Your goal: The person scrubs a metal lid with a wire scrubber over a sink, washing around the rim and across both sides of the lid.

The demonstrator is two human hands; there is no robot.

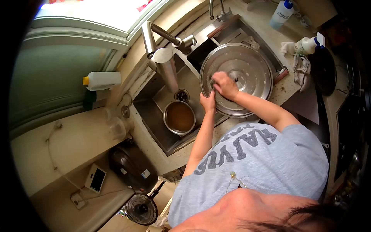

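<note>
A large round steel lid [247, 65] stands tilted over the right half of the sink [154, 104]. My left hand [208, 102] grips the lid's lower left rim. My right hand [225, 85] presses on the lid's face near its left side, fingers curled around a small dark pad that is mostly hidden. A small steel pot [179, 117] with brownish water sits in the sink basin, just left of my left hand. The faucet [166, 36] reaches over the basin's far side, above a steel cylinder [167, 65].
A white bottle with a yellow cap [101, 80] lies on the window ledge. A spray bottle [307, 44], a cloth [301, 69] and a dark pan [324, 69] sit right of the sink. A rice cooker [131, 168] and fan [142, 208] are lower left.
</note>
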